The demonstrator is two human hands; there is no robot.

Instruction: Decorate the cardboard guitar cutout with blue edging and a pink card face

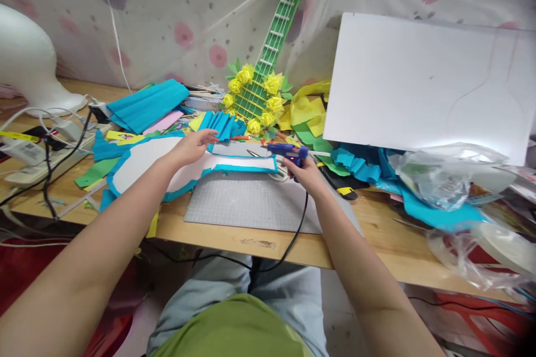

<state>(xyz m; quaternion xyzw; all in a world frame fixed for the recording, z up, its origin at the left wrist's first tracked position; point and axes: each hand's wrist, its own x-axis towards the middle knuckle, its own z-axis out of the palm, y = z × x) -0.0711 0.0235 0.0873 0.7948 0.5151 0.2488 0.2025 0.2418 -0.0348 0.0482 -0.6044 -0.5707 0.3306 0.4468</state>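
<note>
My right hand (305, 173) is wrapped around a blue hot glue gun (287, 150), with a white glue stick coming out of its back and its nozzle pointing left. Fingers apart and holding nothing I can see, my left hand (195, 146) is over a white guitar-shaped cutout (142, 163) edged in blue crepe paper. The cutout's narrow neck reaches right, across a grey cutting mat (251, 201). Scissors (253, 153) lie by the neck, partly hidden. My left forearm covers part of the cutout's body.
Behind stands a green paper guitar (274, 39) with yellow flowers. A white board (419, 83) leans at the right, above plastic bags (448, 175). Folded blue crepe paper (148, 103), a power strip (54, 159) and a foam head (31, 58) are left. The gun's black cord (299, 228) hangs over the table edge.
</note>
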